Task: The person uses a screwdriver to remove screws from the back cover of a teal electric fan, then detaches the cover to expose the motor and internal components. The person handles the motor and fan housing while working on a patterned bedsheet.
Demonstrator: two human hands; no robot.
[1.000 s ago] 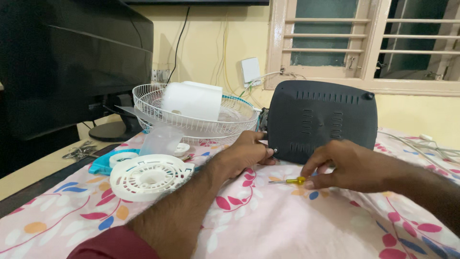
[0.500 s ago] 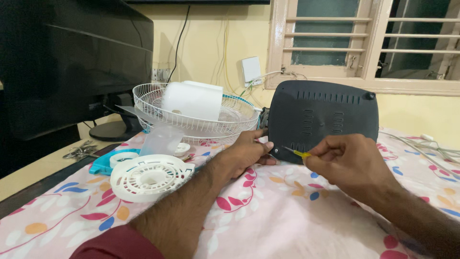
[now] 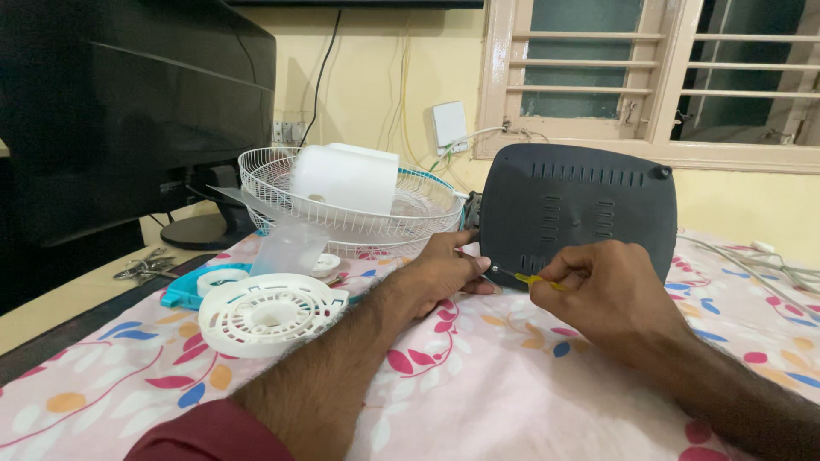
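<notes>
On the floral sheet (image 3: 478, 384), near its far edge, dark grey housing (image 3: 579, 213) stands upright. Left hand (image 3: 444, 269) closed grip on housing's lower left corner. Right hand (image 3: 606, 290) pinches small yellow-handled screwdriver (image 3: 523, 277), tip at that corner. White round grille (image 3: 269, 313) lies left, well apart.

Soft, even indoor light; faint shadows under the hands on the floral cloth (image 3: 478, 376) (sharp, slight wide-angle stretch beyond it).
</notes>
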